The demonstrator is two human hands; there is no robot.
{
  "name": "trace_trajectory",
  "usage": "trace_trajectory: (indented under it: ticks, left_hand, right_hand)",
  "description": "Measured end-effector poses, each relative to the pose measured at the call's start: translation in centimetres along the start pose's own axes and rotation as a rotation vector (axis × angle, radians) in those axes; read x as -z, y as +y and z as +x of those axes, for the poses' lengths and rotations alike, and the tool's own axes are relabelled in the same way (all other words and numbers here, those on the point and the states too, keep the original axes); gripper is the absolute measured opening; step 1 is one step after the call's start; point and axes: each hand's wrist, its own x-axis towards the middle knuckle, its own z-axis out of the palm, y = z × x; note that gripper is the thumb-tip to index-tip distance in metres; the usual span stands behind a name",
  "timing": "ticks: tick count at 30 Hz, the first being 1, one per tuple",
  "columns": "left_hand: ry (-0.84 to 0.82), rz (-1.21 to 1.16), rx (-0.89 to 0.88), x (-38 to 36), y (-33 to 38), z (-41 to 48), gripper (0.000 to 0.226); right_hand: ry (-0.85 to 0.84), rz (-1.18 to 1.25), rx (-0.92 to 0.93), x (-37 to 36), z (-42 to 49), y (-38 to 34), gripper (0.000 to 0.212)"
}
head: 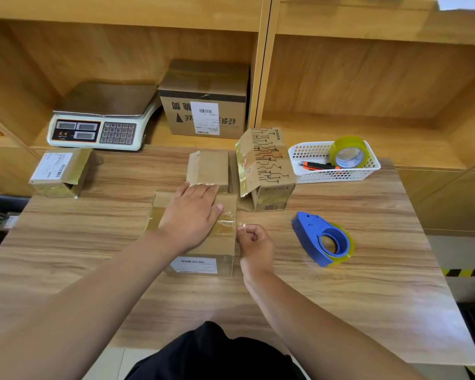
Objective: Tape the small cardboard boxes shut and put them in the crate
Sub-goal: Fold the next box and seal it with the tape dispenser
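**A:** What sits on the pale wood-grain table (340, 297)?

**B:** Mid-table, a small brown cardboard box with a white label on its near side (222, 242), flaps down. Touching its far edge is a plain brown carton (210, 170). To the right stands a brown carton printed with black circuit lines (266, 165).

**A:** Any tools?

**B:** A blue plastic tape dispenser (322, 238) lies right of the labelled box, apart from it.

**A:** And the hands?

**B:** The left hand (192, 212) lies flat on the box top, fingers straight. The right hand (254, 239), fingers curled, pinches the end of a clear tape strip (228, 218) at the box's right edge.
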Motion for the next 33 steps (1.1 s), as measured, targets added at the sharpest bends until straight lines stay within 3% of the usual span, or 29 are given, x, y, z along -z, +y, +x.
trace_trajectory:
  ticks: [3,6,9,14,18,23,28,33]
  left_hand:
    - [0.008,0.008,0.008,-0.1,-0.1,0.0,0.084]
    - [0.017,0.012,0.011,-0.1,0.0,-0.1,0.085]
    - [0.024,0.009,0.009,0.0,0.0,-0.1,0.087]
    - [0.023,0.022,0.005,0.0,0.0,-0.1,0.086]
    - [0.03,0.027,0.009,0.0,0.1,-0.1,0.08]
    - [0.03,0.032,0.004,0.1,0.1,0.0,0.085]
    - [0.014,0.017,0.02,0.2,0.2,-0.1,0.055]
    - [0.043,-0.149,0.018,0.8,-0.2,-0.7,0.051]
  right_hand:
    - [0.023,-0.022,-0.005,-0.4,-0.2,0.4,0.007]
    - [0.035,-0.098,-0.012,-0.2,0.2,0.7,0.022]
    - [-0.002,-0.116,0.049,0.7,0.0,-0.1,0.021]
    - [-0.226,0.01,0.159,1.5,-1.2,-2.4,0.044]
    - [-0.435,0.021,0.12,0.0,-2.9,-2.9,0.052]
    - [-0.461,-0.02,0.088,-0.5,-3.0,-2.6,0.058]
    - [-0.472,0.008,0.016,-1.0,-2.5,-2.3,0.092]
    - [-0.474,-0.016,-0.041,-0.6,-1.5,-2.5,0.071]
